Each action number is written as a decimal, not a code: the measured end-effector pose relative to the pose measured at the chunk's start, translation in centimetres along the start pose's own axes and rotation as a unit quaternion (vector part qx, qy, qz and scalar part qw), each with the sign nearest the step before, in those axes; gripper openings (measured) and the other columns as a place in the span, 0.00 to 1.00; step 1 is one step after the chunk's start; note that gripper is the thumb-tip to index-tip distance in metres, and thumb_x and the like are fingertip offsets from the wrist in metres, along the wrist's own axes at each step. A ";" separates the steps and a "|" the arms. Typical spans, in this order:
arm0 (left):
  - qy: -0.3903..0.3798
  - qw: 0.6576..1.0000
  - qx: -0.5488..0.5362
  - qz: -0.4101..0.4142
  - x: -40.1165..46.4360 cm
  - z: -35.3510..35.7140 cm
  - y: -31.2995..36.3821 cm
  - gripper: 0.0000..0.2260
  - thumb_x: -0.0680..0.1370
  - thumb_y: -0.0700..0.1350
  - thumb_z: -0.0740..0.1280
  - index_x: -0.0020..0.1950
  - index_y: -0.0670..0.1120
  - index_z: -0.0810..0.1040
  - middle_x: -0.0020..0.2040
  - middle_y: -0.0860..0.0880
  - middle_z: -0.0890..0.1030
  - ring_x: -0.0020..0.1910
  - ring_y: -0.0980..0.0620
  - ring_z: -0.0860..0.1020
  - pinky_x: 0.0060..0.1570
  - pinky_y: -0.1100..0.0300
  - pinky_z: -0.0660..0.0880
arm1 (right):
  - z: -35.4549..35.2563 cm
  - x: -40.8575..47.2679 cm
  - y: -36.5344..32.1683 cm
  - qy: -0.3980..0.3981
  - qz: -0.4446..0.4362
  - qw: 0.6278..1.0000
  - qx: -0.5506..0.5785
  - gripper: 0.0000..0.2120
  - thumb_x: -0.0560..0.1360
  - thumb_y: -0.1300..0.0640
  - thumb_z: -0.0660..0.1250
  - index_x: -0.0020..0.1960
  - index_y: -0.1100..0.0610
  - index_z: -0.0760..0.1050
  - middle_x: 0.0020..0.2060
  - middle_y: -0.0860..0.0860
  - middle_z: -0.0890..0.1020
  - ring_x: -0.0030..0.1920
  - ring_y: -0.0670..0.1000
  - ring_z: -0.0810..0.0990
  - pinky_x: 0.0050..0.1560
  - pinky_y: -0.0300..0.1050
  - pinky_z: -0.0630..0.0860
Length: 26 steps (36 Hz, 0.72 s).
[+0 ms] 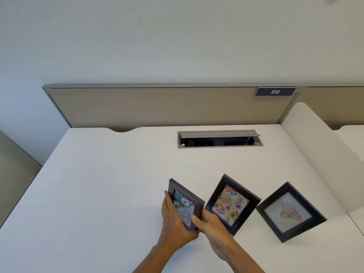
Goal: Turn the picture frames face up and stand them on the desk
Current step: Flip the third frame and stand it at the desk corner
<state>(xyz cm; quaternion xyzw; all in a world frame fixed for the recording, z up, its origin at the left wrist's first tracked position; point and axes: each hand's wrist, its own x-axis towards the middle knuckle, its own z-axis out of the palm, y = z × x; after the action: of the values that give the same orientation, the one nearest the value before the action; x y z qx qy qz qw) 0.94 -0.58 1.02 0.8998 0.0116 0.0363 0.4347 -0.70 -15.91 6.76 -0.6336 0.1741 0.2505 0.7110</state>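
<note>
While both hands grip it, left frame (185, 203) rests near desk (98, 184) centre, tilted, picture up. Left hand (173, 219) fingers wrapped round left edge; right hand (208, 223) pinches near corner. Risk, as judged: early release before back prop sets, frame falls flat or knocks middle frame (232, 203) just beside. Dark, square-edged frames, glossy fronts, smooth white desktop: slippery footing. Right frame (289, 211) stands apart.

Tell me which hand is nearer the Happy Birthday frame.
Right. The right hand sits against the Happy Birthday frame at its lower left edge while gripping the donut frame; the left hand holds the donut frame's far side, further away.
</note>
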 end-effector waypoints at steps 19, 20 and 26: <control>-0.034 0.998 -0.052 0.032 0.8 1.0 -0.2 0.60 0.64 0.65 0.80 0.82 0.61 0.41 0.82 0.44 0.55 0.79 0.41 0.63 0.75 0.42 0.69 | -1.1 1.5 1.5 0.001 0.010 1.000 0.018 0.19 0.84 0.56 0.69 0.74 0.53 0.76 0.62 0.48 0.87 0.66 0.50 0.84 0.67 0.48 0.81; -0.047 0.997 -0.043 0.031 0.5 0.8 -0.6 0.63 0.62 0.59 0.82 0.83 0.57 0.40 0.83 0.50 0.49 0.81 0.43 0.59 0.77 0.47 0.66 | -1.1 1.4 1.5 0.002 0.012 1.000 0.018 0.19 0.84 0.56 0.69 0.74 0.53 0.76 0.62 0.48 0.87 0.66 0.50 0.83 0.67 0.48 0.81; 0.040 0.999 -0.025 0.020 1.7 2.6 -2.8 0.56 0.67 0.72 0.74 0.84 0.58 0.44 0.73 0.43 0.71 0.76 0.59 0.67 0.62 0.36 0.79 | -1.1 1.4 1.4 0.007 0.010 1.000 0.018 0.18 0.84 0.55 0.68 0.74 0.53 0.76 0.62 0.48 0.87 0.66 0.50 0.84 0.68 0.50 0.81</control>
<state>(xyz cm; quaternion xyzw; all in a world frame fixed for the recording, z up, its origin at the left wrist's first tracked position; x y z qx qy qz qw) 2.89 -0.81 -2.68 0.8863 0.0099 0.0815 0.4557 -0.27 -16.69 4.67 -0.6209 0.1895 0.2501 0.7184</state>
